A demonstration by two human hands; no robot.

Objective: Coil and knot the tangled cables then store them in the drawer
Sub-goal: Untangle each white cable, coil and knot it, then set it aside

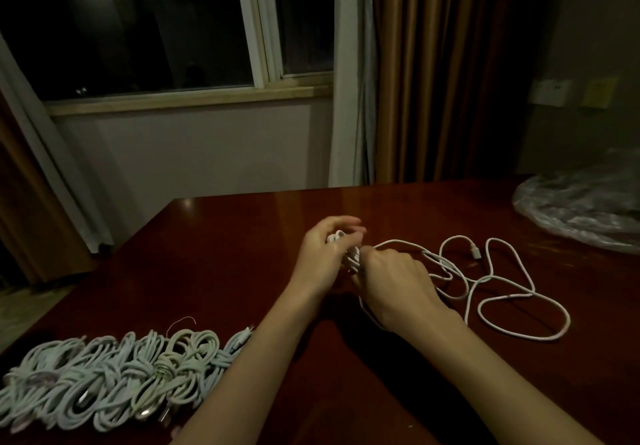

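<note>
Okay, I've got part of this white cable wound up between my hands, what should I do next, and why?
Probably pull in another loop with the right hand and lay it onto the small coil the left hand holds. Most of the white cable lies loose on the table, its plug free, so knotting looks premature.

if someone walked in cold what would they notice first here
Probably the two hands at the table's middle: the left hand and right hand meet over a small coil of white cable, whose loose length sprawls in loops to the right on the dark red table. Next, the heap of coiled, knotted cables at the near left edge, and crinkled clear plastic at far right.
</note>
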